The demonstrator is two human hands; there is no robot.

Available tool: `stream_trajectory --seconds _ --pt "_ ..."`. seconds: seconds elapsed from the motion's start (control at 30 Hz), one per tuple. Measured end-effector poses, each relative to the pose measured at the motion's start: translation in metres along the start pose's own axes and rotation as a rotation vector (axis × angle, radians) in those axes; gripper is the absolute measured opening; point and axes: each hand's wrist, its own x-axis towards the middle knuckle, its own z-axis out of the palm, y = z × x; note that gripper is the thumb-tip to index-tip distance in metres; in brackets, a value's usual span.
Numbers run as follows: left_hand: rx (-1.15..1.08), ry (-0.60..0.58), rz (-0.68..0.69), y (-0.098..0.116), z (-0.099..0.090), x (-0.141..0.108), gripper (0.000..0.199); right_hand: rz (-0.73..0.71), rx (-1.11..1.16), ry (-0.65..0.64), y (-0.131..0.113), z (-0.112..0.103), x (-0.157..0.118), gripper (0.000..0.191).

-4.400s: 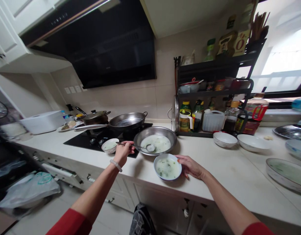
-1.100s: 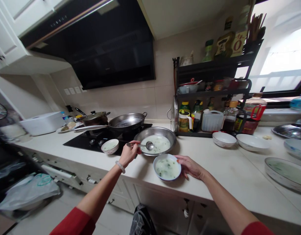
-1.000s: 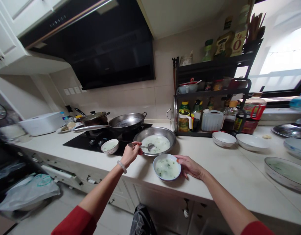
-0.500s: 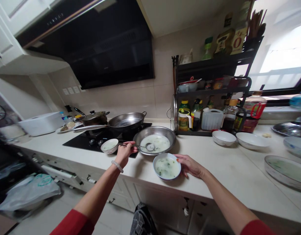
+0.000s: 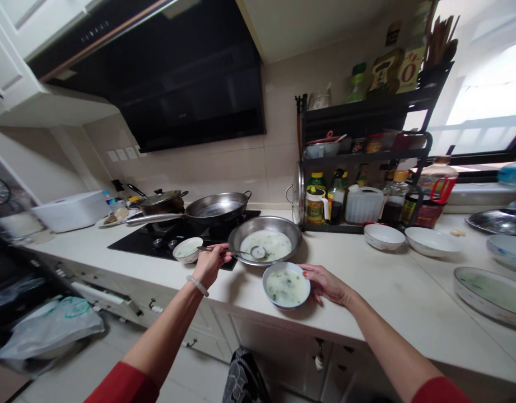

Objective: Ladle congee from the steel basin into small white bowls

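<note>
My left hand (image 5: 210,266) is closed round the handle of a metal ladle (image 5: 258,252). The ladle's bowl rests in pale soup with green bits inside a wide steel basin (image 5: 297,240). Just left of that hand is a small patterned bowl (image 5: 187,258) of similar soup, at the stove's edge. My right hand (image 5: 324,284) grips the right rim of a light-blue-edged bowl (image 5: 285,307), full of soup with greens, in front of the basin.
A frying pan (image 5: 218,208) and a lidded pot (image 5: 163,202) sit on the black stove (image 5: 134,242). A bottle rack (image 5: 367,115) stands behind two white bowls (image 5: 384,238). Farther right is a large soup dish (image 5: 488,296). A range hood (image 5: 190,73) hangs above.
My left hand has shifted slightly left and down with the ladle handle. The ladle's bowl has moved a little within the soup. My right hand and its bowl have barely moved.
</note>
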Motion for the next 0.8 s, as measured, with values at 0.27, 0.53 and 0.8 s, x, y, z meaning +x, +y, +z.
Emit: stream_trajectory --seconds 0.27,0.53,0.8 --pt "-0.010 0.000 -0.012 0.001 -0.001 -0.001 0.010 0.005 0.007 0.016 0.000 0.000 0.000 0.059" --pt "-0.008 -0.001 -0.006 0.004 -0.004 -0.002 0.005 -0.007 0.002 0.019 -0.001 0.002 -0.001 0.059" --pt "-0.028 -0.040 0.024 0.023 -0.003 -0.017 0.008 -0.018 0.012 0.008 0.002 -0.001 0.001 0.059"
